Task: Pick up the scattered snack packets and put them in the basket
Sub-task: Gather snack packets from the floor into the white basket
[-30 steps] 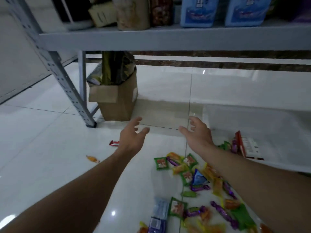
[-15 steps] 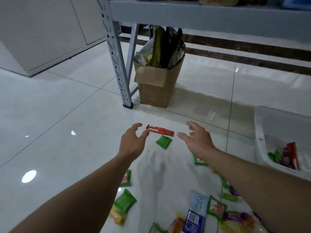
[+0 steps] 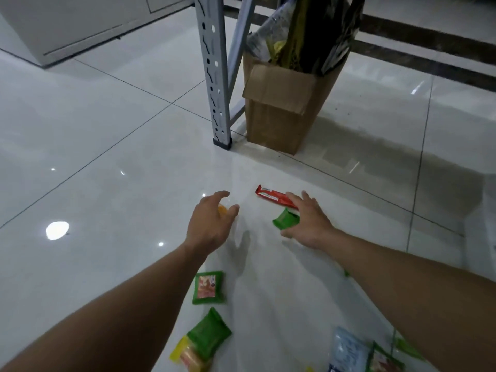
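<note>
My left hand [image 3: 210, 222] hovers with spread, relaxed fingers over a small orange packet [image 3: 222, 209], which it half hides. My right hand [image 3: 308, 220] reaches over a green packet [image 3: 285, 219], fingers extended, with its fingertips at the near end of a red snack bar [image 3: 273, 196]. Whether it touches either one I cannot tell. Nearer to me on the white tile floor lie a green packet with a red picture [image 3: 208, 287], a green-and-yellow packet [image 3: 202, 343] and a pale blue packet [image 3: 349, 350]. The basket is out of view.
A grey metal shelf leg [image 3: 214, 76] stands ahead on the floor. Beside it is an open cardboard box [image 3: 281, 111] stuffed with dark bags. White cabinets [image 3: 67, 22] line the far left wall.
The view has moved closer and tilted down. Both hands have dropped toward the floor: the left over the orange packet, the right over the green packet and red bar. The basket has left the view.
</note>
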The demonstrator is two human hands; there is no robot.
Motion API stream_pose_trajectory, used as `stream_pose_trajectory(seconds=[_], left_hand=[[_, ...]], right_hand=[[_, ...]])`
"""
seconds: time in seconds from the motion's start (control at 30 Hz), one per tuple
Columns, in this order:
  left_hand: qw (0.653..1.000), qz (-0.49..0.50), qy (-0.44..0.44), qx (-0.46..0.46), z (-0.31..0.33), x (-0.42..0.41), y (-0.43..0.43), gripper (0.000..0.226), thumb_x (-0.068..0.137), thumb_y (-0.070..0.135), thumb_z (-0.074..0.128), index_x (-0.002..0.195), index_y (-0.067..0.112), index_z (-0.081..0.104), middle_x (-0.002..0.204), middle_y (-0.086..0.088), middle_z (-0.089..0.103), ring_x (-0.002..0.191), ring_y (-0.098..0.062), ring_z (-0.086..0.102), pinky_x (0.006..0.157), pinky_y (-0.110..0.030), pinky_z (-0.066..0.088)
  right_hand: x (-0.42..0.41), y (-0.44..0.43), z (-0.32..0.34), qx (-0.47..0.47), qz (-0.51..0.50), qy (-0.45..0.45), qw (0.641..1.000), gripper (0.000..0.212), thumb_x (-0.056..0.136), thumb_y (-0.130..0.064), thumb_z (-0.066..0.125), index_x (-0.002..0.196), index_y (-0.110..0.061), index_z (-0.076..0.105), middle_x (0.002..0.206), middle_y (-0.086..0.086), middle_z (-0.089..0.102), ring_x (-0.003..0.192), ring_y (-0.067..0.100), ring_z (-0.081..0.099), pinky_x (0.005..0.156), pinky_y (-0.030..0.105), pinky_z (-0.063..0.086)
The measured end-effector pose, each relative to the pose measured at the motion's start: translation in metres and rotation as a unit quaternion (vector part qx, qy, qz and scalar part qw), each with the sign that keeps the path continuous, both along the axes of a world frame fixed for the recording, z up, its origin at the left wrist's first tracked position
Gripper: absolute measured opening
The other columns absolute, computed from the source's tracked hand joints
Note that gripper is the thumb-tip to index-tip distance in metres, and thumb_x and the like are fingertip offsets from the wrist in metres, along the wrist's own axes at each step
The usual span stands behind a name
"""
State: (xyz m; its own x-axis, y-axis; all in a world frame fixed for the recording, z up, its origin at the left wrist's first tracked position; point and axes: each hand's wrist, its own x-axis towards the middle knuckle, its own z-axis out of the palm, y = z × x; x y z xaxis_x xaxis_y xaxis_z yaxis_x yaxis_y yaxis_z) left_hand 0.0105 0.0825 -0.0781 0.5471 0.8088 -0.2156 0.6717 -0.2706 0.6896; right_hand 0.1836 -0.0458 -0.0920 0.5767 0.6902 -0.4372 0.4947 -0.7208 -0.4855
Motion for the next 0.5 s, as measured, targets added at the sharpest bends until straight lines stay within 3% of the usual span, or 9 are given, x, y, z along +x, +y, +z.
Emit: stream_pose_trajectory(seconds=[0.17, 0.27, 0.4, 0.5], left_hand=[[1.000, -0.020, 0.018, 0.003, -0.021, -0.003, 0.014, 0.050, 0.091, 0.036, 0.059, 0.139, 0.024, 0.047, 0.142, -0.006, 0.046, 0.127, -0.024, 0.045, 0.104, -0.034, 0.035], [0.999, -0.028, 0.019, -0.003, -0.032, -0.001, 0.020, 0.053, 0.091, 0.031, 0.061, 0.141, 0.025, 0.045, 0.145, -0.005, 0.043, 0.131, -0.024, 0.042, 0.106, -0.033, 0.033], [0.995, -0.071, 0.065, 0.017, -0.046, 0.004, 0.026, 0.057, 0.090, 0.030, 0.062, 0.143, 0.029, 0.040, 0.151, -0.005, 0.035, 0.138, -0.026, 0.032, 0.111, -0.043, 0.031], [0.986, -0.110, 0.109, 0.066, -0.052, 0.005, 0.027, 0.052, 0.090, 0.022, 0.059, 0.140, 0.029, 0.044, 0.149, -0.004, 0.038, 0.138, -0.027, 0.030, 0.107, -0.048, 0.035]], right_hand=[[0.008, 0.017, -0.018, -0.061, 0.031, -0.013, 0.998, 0.109, 0.074, -0.021, 0.079, 0.152, -0.038, 0.004, 0.161, -0.002, -0.011, 0.148, 0.023, -0.012, 0.119, 0.047, 0.015], [0.010, 0.019, -0.026, -0.080, 0.043, -0.023, 0.996, 0.105, 0.076, -0.021, 0.074, 0.151, -0.039, 0.002, 0.162, -0.003, -0.006, 0.148, 0.022, -0.006, 0.118, 0.045, 0.017], [0.011, 0.014, -0.032, -0.037, 0.045, -0.109, 0.992, 0.083, 0.080, -0.030, 0.071, 0.148, -0.037, 0.024, 0.148, -0.001, 0.032, 0.134, 0.023, 0.030, 0.105, 0.035, 0.030], [0.007, 0.013, -0.032, -0.009, 0.022, -0.147, 0.989, 0.060, 0.082, -0.026, 0.069, 0.135, -0.032, 0.042, 0.129, 0.003, 0.049, 0.118, 0.024, 0.044, 0.096, 0.035, 0.035]])
